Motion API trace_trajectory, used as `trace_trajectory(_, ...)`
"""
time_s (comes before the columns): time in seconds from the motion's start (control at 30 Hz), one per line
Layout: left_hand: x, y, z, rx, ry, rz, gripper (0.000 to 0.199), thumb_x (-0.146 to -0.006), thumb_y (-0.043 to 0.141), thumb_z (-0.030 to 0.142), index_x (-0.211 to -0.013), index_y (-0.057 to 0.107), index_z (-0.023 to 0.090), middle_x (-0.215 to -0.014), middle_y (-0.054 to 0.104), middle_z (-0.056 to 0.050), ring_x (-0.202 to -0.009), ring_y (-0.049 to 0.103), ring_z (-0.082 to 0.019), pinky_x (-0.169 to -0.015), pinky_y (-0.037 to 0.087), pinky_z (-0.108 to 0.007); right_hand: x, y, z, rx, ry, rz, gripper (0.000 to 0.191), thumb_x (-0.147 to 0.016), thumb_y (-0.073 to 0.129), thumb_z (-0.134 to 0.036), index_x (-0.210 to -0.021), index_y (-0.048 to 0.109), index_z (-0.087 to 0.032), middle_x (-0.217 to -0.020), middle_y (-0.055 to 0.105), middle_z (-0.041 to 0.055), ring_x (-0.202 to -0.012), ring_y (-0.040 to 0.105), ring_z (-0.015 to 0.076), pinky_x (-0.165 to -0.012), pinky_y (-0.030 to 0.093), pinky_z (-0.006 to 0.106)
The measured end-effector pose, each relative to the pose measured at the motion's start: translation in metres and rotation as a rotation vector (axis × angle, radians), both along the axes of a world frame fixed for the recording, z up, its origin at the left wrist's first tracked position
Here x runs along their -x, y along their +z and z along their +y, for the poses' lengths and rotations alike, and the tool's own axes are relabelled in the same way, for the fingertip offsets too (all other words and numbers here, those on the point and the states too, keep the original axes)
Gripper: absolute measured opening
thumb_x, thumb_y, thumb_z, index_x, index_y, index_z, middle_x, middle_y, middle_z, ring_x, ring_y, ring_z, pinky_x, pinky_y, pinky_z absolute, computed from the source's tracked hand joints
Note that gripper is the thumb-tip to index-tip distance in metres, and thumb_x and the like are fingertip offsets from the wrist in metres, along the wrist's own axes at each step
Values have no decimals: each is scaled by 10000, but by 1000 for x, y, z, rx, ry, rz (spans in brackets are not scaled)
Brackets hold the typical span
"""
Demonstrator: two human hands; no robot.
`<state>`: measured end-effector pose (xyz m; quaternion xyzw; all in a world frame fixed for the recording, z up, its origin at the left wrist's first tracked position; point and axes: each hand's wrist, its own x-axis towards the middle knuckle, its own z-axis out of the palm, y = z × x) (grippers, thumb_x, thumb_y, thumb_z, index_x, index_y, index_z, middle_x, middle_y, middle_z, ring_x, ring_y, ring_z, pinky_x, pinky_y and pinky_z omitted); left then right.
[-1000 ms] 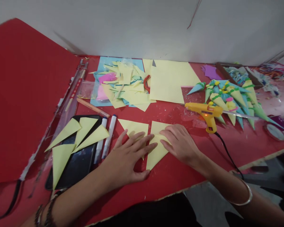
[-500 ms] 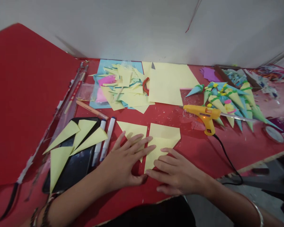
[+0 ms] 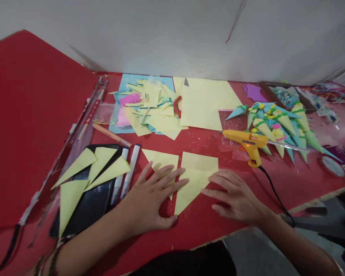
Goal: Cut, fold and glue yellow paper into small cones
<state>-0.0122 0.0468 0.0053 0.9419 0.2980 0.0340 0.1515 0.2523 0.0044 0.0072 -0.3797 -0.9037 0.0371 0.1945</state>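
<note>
Two pale yellow paper pieces lie side by side on the red table, a left piece (image 3: 163,159) and a right piece (image 3: 197,165). My left hand (image 3: 152,195) rests with fingers spread over the left piece, its fingertips reaching onto the right one. My right hand (image 3: 232,195) is at the right piece's right edge, fingers apart and slightly bent, fingertips at the paper. The right piece tapers to a point near my left thumb. Several yellow paper cones (image 3: 71,199) lie on a black phone-like slab (image 3: 94,207) to the left.
Two markers (image 3: 130,172) lie left of my left hand. A yellow glue gun (image 3: 250,143) with a cord rests at right, near decorated paper cones (image 3: 281,119). Behind are paper scraps (image 3: 158,115), a large yellow sheet (image 3: 202,103) and a red-handled tool (image 3: 176,106).
My right hand has moved right, off the right piece's lower part to its right edge, uncovering more of that paper. My left hand has stayed nearly still.
</note>
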Motion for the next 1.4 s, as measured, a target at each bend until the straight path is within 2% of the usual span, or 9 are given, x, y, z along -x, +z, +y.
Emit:
trace_trajectory(0.2,0,1,1,26,6,-4,766,-668,578,441,-1359,261,344,-1442,300,19,-1301,265,-280,-1067,21,-520,-25,-2,2,-48,-166,-101,240,-849,456,-258,-985,650,-215,-1015,600,88,-953,526,221,-812,442,385)
trace_trajectory(0.37,0,6,5,79,-12,30,779,-658,577,458,-1360,255,350,-1459,257,18,-1312,240,-290,-1065,19,-532,-20,-4,4,-115,-282,-45,213,-848,451,-184,-829,663,-172,-891,632,85,-823,567,197,-730,467,347)
trace_trajectory(0.53,-1,12,7,112,-6,45,802,-617,615,455,-1344,295,346,-1452,277,6,-1310,240,-303,-1067,32,-532,0,0,13,113,-153,-36,311,-837,523,-278,-1136,561,-204,-1125,582,84,-1033,529,206,-858,463,354)
trace_trajectory(0.67,-5,17,11,106,-5,2,755,-621,605,552,-1302,368,330,-1394,381,-12,-1287,280,-304,-1072,20,-516,4,4,28,251,-124,-40,329,-815,570,-287,-1131,556,-195,-1120,586,77,-1046,528,187,-880,463,320)
trace_trajectory(0.87,-14,25,13,60,17,-84,729,-626,554,666,-1223,445,262,-1263,500,-49,-1241,353,-274,-1082,33,-469,4,-4,35,-119,-5,-104,248,-879,466,-256,-1059,593,-141,-940,658,91,-873,595,192,-773,484,337)
trace_trajectory(1.07,-25,44,13,10,6,-56,598,-649,614,547,-1143,503,227,-1095,597,-44,-1058,512,-240,-969,300,-422,10,-1,37,-301,14,-109,268,-890,360,-91,-881,624,-135,-794,639,64,-744,565,157,-693,444,293)
trace_trajectory(1.17,-34,52,14,-123,-11,-42,406,-696,621,424,-1038,560,214,-932,651,-19,-919,576,-212,-911,351,-386,13,14,35,-277,-8,-72,245,-902,374,-128,-871,617,-134,-752,615,52,-691,522,149,-640,407,279)
trace_trajectory(1.27,-43,56,10,-406,-34,-66,105,-765,533,194,-855,586,186,-711,639,9,-709,592,-172,-846,382,-350,20,36,31,-288,-10,-5,212,-898,419,-158,-822,615,-135,-672,586,30,-634,473,141,-608,354,275)
trace_trajectory(1.4,-52,64,3,-685,-23,-210,190,-789,426,105,-637,506,187,-543,546,29,-512,509,-145,-652,403,-297,33,60,27,-265,-4,52,354,-922,359,-195,-637,563,-146,-560,502,12,-565,396,129,-564,296,273)
